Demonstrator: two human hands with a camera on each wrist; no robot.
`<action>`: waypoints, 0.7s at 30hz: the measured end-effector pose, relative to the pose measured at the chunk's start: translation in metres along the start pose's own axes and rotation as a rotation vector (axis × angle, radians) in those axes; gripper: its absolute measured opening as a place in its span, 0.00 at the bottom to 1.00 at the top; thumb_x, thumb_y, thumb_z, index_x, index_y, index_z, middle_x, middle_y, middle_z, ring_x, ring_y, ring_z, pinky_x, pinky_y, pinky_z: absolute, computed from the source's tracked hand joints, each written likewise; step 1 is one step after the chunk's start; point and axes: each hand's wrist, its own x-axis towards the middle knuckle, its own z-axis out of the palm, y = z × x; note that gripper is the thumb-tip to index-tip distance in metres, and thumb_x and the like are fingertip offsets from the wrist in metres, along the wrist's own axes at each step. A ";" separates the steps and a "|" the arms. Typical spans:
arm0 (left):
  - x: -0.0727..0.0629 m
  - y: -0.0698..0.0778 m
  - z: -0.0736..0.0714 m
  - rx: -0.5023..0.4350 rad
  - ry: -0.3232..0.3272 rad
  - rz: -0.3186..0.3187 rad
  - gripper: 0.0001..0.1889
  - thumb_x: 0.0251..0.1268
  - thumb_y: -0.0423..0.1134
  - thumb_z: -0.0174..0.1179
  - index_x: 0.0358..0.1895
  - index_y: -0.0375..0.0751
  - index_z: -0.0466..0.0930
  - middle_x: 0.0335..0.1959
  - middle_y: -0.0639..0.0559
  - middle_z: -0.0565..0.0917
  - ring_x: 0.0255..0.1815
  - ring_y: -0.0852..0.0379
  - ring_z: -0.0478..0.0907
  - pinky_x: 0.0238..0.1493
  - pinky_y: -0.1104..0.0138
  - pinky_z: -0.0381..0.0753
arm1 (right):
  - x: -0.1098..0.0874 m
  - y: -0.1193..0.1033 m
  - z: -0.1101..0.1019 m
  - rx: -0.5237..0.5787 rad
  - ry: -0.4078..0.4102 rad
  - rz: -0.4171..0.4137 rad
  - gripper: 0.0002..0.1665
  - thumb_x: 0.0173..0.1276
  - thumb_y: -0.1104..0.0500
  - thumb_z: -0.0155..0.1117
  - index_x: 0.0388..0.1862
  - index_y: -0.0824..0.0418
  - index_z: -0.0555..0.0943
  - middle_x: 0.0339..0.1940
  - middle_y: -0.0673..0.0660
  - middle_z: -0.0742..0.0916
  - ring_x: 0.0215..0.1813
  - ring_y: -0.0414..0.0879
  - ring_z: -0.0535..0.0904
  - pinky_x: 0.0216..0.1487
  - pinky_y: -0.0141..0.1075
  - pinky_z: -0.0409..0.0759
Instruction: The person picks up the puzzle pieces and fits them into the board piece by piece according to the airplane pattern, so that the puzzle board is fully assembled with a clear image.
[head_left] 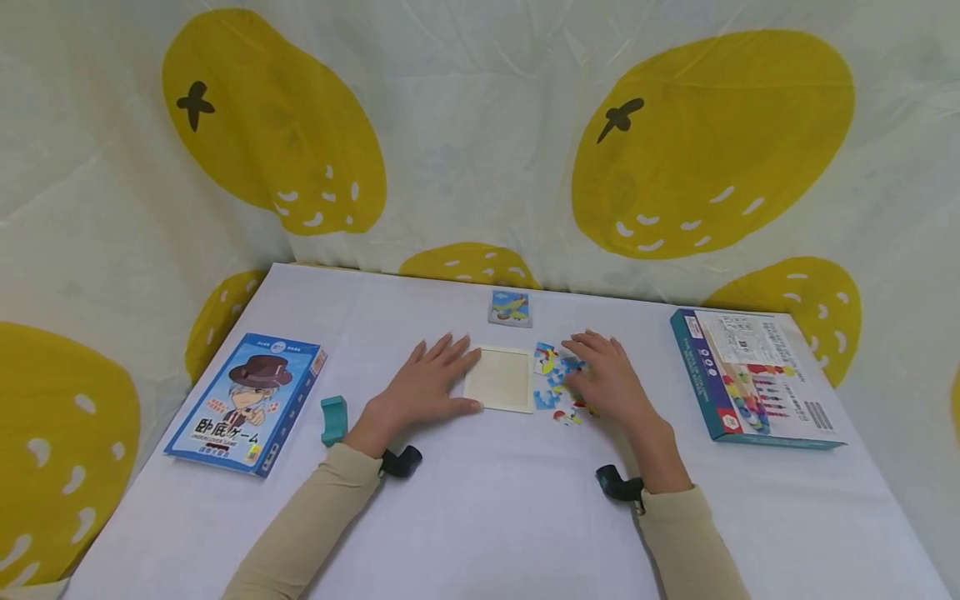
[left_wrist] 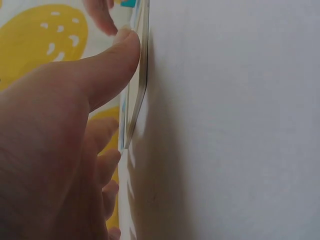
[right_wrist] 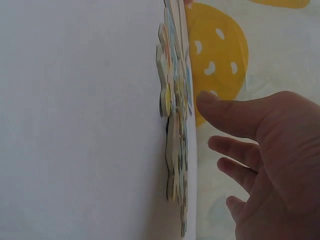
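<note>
A square wooden puzzle frame (head_left: 498,379) with a bare base lies mid-table. My left hand (head_left: 431,387) is at its left side, fingers spread, with the thumb (left_wrist: 117,62) against the frame's near edge. To the right of the frame lie several loose jigsaw pieces (head_left: 546,399), blue with red, yellow and white bits. Over their right side hovers my right hand (head_left: 611,379), fingers loosely bent and apart, hiding some pieces. In the right wrist view the puzzle pieces (right_wrist: 172,125) lie flat on the table beside the hand, with nothing between its fingers.
Behind the frame lies a small square picture (head_left: 511,308) of an airplane. On the left are a blue game box (head_left: 246,402) and a teal curved block (head_left: 334,419). A larger teal-edged box (head_left: 757,379) lies on the right. A patterned curtain (head_left: 480,125) hangs behind the table.
</note>
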 end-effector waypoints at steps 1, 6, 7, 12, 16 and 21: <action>0.000 0.001 0.000 0.001 -0.002 0.002 0.47 0.61 0.75 0.51 0.80 0.63 0.47 0.83 0.59 0.46 0.85 0.51 0.38 0.81 0.45 0.38 | 0.000 -0.003 0.001 0.004 -0.011 -0.008 0.31 0.64 0.58 0.68 0.68 0.57 0.76 0.69 0.60 0.77 0.77 0.59 0.61 0.78 0.61 0.50; 0.000 0.002 0.002 0.016 -0.012 0.013 0.46 0.63 0.75 0.49 0.80 0.62 0.47 0.83 0.61 0.46 0.85 0.52 0.38 0.81 0.45 0.38 | -0.003 -0.018 0.005 0.060 -0.087 -0.003 0.29 0.64 0.57 0.70 0.65 0.54 0.79 0.66 0.59 0.79 0.72 0.58 0.66 0.73 0.58 0.65; 0.000 0.002 0.003 0.020 -0.012 0.014 0.46 0.63 0.75 0.48 0.80 0.62 0.48 0.83 0.62 0.47 0.85 0.52 0.38 0.81 0.45 0.39 | -0.003 -0.020 0.005 0.063 -0.098 -0.004 0.28 0.63 0.57 0.70 0.64 0.54 0.80 0.65 0.59 0.79 0.70 0.58 0.67 0.71 0.58 0.68; 0.002 0.001 0.005 0.041 -0.008 0.024 0.45 0.65 0.74 0.45 0.81 0.60 0.48 0.83 0.64 0.47 0.85 0.53 0.39 0.81 0.46 0.40 | -0.005 -0.029 0.008 0.064 -0.123 -0.045 0.22 0.57 0.60 0.75 0.52 0.55 0.85 0.57 0.58 0.84 0.61 0.56 0.73 0.65 0.55 0.72; 0.003 0.000 0.005 0.051 -0.012 0.029 0.46 0.65 0.75 0.44 0.81 0.58 0.46 0.83 0.64 0.47 0.85 0.54 0.39 0.81 0.46 0.41 | -0.007 -0.034 0.009 0.036 -0.168 -0.063 0.18 0.53 0.62 0.78 0.45 0.55 0.86 0.51 0.56 0.85 0.56 0.54 0.74 0.60 0.52 0.74; 0.000 -0.001 0.001 0.019 -0.021 0.020 0.46 0.66 0.72 0.48 0.81 0.55 0.47 0.82 0.62 0.49 0.84 0.53 0.41 0.81 0.46 0.42 | -0.007 -0.041 0.010 0.009 -0.226 -0.027 0.16 0.56 0.64 0.76 0.44 0.56 0.86 0.46 0.56 0.84 0.51 0.52 0.74 0.57 0.49 0.75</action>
